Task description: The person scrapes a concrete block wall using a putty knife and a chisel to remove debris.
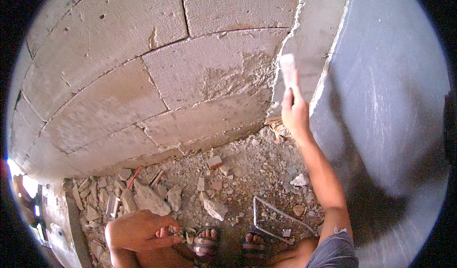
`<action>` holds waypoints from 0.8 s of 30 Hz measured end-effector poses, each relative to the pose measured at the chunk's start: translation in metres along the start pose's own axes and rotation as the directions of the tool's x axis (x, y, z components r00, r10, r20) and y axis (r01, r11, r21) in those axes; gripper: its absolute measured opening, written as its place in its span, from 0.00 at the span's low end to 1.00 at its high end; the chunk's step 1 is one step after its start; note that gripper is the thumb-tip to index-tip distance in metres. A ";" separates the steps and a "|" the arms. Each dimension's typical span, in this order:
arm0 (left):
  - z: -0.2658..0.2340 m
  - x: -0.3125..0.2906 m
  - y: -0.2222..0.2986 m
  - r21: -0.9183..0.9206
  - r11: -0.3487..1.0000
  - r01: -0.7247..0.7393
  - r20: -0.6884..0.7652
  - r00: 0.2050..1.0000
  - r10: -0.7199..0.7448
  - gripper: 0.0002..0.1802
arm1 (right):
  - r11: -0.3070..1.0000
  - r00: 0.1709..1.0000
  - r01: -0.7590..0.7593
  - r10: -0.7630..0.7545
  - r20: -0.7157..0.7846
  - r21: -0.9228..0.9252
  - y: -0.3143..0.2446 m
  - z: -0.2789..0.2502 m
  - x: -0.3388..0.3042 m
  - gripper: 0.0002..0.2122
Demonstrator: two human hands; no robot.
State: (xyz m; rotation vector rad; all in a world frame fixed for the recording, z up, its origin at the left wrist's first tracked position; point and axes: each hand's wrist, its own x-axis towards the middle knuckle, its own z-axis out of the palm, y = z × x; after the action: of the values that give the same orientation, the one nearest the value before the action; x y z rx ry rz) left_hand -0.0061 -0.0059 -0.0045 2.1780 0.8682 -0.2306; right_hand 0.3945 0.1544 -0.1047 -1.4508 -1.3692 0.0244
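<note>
My right hand (296, 111) is closed round a whitish, flat tool (287, 70) with a broad end, like a brush or scraper; blur hides its exact kind. The tool is over the smooth grey plaster strip (316, 44) where the block wall meets the blue-grey surface, near the strip's ragged white left edge. Low in the view, my left hand (167, 233) is beside my bent knee, with fingers curled. A small greyish object (189, 233) shows at its fingertips, too unclear to name.
A wall of large pale blocks (104, 34) fills the left and top. A smooth blue-grey surface (390, 77) stands at the right. Rubble (214, 208) covers the ground, with a bent white strip (255, 213) and a thin red stick (134, 176). My sandalled feet (205, 244) are below.
</note>
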 end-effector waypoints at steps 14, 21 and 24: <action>-0.001 0.003 0.002 -0.019 1.000 -0.001 0.009 1.000 0.001 0.17 | 0.974 0.997 -0.026 0.043 -0.070 0.223 -0.006 -0.006 0.006 0.25; -0.001 0.005 0.002 0.005 1.000 0.012 0.024 1.000 -0.012 0.17 | 0.991 0.975 -0.033 0.060 0.214 -0.129 0.010 0.010 -0.022 0.25; 0.003 0.003 0.000 -0.060 0.998 0.005 -0.005 1.000 -0.005 0.17 | 0.999 0.996 -0.039 0.040 0.084 -0.015 0.003 -0.002 -0.004 0.24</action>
State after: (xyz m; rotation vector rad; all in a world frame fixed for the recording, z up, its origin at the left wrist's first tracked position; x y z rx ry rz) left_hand -0.0036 -0.0060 -0.0079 2.1219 0.8731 -0.1988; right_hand 0.3967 0.1507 -0.1080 -1.5030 -1.4111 0.1034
